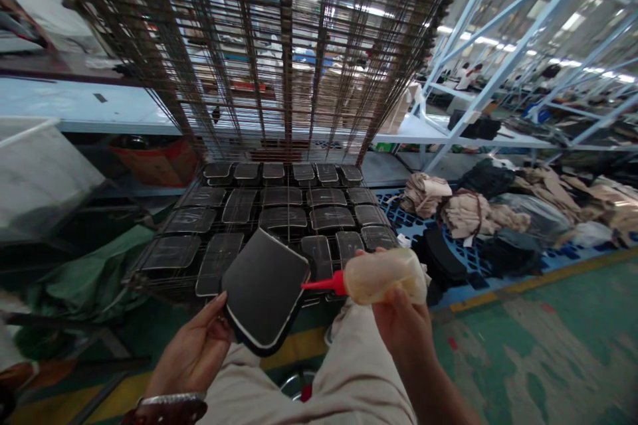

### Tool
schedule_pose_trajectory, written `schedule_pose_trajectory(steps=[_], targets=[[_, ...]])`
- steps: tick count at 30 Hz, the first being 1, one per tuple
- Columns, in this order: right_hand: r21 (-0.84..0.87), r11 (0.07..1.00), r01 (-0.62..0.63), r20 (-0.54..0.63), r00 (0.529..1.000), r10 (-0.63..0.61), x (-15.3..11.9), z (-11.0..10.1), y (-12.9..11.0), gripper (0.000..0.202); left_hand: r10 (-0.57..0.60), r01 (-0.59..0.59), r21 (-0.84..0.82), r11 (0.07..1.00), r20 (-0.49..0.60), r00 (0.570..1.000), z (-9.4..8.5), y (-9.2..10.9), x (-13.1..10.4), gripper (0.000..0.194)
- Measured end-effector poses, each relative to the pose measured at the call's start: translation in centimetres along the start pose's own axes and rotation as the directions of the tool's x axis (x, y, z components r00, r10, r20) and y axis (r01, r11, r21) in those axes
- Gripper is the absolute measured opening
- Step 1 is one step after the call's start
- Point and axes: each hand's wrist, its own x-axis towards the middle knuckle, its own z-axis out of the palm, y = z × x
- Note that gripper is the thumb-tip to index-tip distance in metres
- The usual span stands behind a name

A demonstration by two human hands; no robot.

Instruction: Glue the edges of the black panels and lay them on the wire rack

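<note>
Two grips: left hand [192,350] on dark panel [266,292], right hand [406,329] around bottle [381,274], long axis near-level, nozzle [337,283] leftward.

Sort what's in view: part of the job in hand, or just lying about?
Job in hand:
black panel, held in the left hand
red-nozzled bottle, held in the right hand
probably the similar panels on the wire rack

Apparently lying about:
beige bundles
green cloth
white bin

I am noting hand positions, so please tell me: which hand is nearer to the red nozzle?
Right. The right hand grips the bottle, just behind the red nozzle. The left hand is farther, holding the opposite side of the dark panel from the nozzle's tip.
</note>
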Motion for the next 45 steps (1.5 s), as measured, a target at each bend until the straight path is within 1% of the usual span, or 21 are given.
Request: schedule_pose_trajectory(steps=[2, 6, 10, 14, 18, 21, 24, 27, 28, 30, 33, 35, 36, 38, 40, 41, 42, 43, 44, 45], targets=[[0.003, 0.999, -0.032, 0.018, 0.999, 0.032, -0.6, -0.2, 0.6, 0.051, -0.001, 0.001, -0.017, 1.0, -0.007, 1.0, 0.2, -0.1, -0.2, 0.038], [0.026, 0.992, -0.12, 0.073, 0.99, 0.118, -1.9, -0.2, 1.3, 0.052, -0.01, 0.008, -0.045, 0.999, -0.047, 0.999, 0.8, -0.1, -0.6, 0.031], [0.04, 0.982, -0.183, 0.088, 0.98, 0.179, -2.8, 0.2, 1.6, 0.053, 0.011, -0.014, -0.047, 0.999, -0.06, 0.998, 1.0, 0.0, -0.8, 0.026], [0.024, 0.975, -0.223, 0.095, 0.971, 0.22, -3.6, 0.2, 2.2, 0.056, 0.01, -0.012, -0.036, 0.999, -0.066, 0.998, 0.8, 0.1, -0.5, 0.027], [-0.004, 0.973, -0.231, 0.102, 0.968, 0.231, -3.8, 0.1, 2.6, 0.059, -0.002, -0.001, -0.033, 0.999, -0.075, 0.997, 0.3, 0.2, -0.1, 0.032], [-0.002, 0.981, -0.193, 0.105, 0.976, 0.192, -2.8, 0.1, 2.1, 0.059, -0.006, 0.004, -0.023, 1.0, -0.076, 0.997, 0.0, 0.3, 0.0, 0.033], [-0.015, 0.997, -0.081, 0.064, 0.995, 0.082, -0.8, 0.3, 0.8, 0.06, -0.005, 0.004, -0.015, 1.0, -0.077, 0.997, -0.2, 0.3, 0.0, 0.031], [-0.023, 0.999, 0.026, 0.017, 1.0, -0.026, 0.9, 0.5, -0.2, 0.062, 0.01, -0.011, -0.012, 1.0, -0.066, 0.998, -0.2, 0.2, -0.1, 0.028], [-0.02, 0.999, 0.04, 0.008, 0.999, -0.04, 1.2, 0.6, -0.2, 0.062, 0.017, -0.018, -0.01, 1.0, -0.06, 0.998, -0.2, 0.1, -0.1, 0.027], [-0.013, 0.999, 0.031, 0.007, 0.999, -0.031, 1.2, 0.6, 0.1, 0.063, 0.019, -0.019, -0.01, 1.0, -0.051, 0.998, -0.2, 0.1, -0.2, 0.025], [0.01, 0.998, -0.056, 0.03, 0.998, 0.056, -0.1, 0.6, 1.7, 0.062, -0.015, 0.013, -0.039, 0.999, -0.051, 0.999, 0.1, 0.3, -0.2, 0.025], [0.041, 0.984, -0.172, 0.073, 0.983, 0.169, -1.3, 0.7, 3.1, 0.056, -0.008, 0.005, -0.063, 0.998, -0.049, 0.999, 0.2, 0.5, 0.0, 0.027], [0.068, 0.967, -0.244, 0.095, 0.967, 0.237, -1.9, 0.7, 3.8, 0.051, 0.01, -0.013, -0.07, 0.997, -0.041, 0.999, 0.2, 0.5, 0.1, 0.028], [0.151, 0.898, -0.414, 0.107, 0.91, 0.401, -2.6, 0.9, 4.8, 0.039, 0.059, -0.061, -0.078, 0.995, -0.025, 0.998, 0.0, 0.6, 0.8, 0.029], [0.27, 0.79, -0.551, 0.063, 0.829, 0.556, -2.5, 1.1, 5.0, 0.033, 0.088, -0.09, -0.086, 0.992, -0.027, 0.996, -0.3, 0.6, 1.7, 0.027], [0.332, 0.743, -0.581, 0.028, 0.794, 0.607, -2.0, 1.2, 4.7, 0.031, 0.092, -0.095, -0.091, 0.991, -0.038, 0.995, -0.5, 0.6, 2.3, 0.026], [0.385, 0.719, -0.578, -0.006, 0.778, 0.628, -1.4, 1.3, 4.2, 0.03, 0.094, -0.098, -0.097, 0.99, -0.049, 0.994, -0.6, 0.5, 2.7, 0.025], [0.424, 0.724, -0.544, -0.038, 0.788, 0.615, -0.5, 1.5, 3.4, 0.03, 0.094, -0.1, -0.102, 0.99, -0.058, 0.994, -0.7, 0.3, 3.2, 0.025], [0.446, 0.747, -0.493, -0.063, 0.815, 0.575, 0.5, 1.7, 2.5, 0.032, 0.095, -0.101, -0.107, 0.989, -0.061, 0.994, -0.8, 0.2, 3.5, 0.025], [0.459, 0.785, -0.417, -0.087, 0.858, 0.506, 1.6, 1.9, 1.4, 0.035, 0.096, -0.102, -0.112, 0.988, -0.059, 0.994, -0.8, 0.0, 3.8, 0.026]])
